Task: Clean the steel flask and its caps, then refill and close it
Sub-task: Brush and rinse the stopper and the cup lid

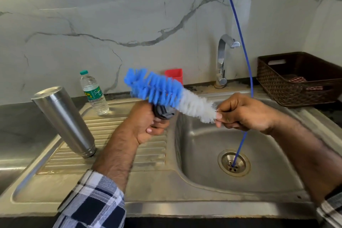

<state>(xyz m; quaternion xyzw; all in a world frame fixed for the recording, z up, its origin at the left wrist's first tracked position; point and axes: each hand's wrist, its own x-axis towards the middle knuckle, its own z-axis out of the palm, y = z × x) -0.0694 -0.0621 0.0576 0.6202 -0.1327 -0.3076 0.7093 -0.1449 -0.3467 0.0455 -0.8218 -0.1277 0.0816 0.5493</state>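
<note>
The steel flask point(63, 120) stands upside down, mouth down, on the ribbed drainboard at the left, with no cap on it. My left hand point(146, 124) grips a dark grey cap point(163, 112) above the edge of the sink basin. My right hand point(244, 111) pinches the wire stem of a bottle brush point(166, 92) with blue and white bristles. The bristles lie across the top of the cap.
A steel sink point(203, 146) with a drain sits below my hands. A thin blue tube point(240, 31) runs down into the drain. A tap point(223, 57), a small water bottle point(94, 94), a red container point(174, 75) and a brown basket point(299, 77) stand along the back.
</note>
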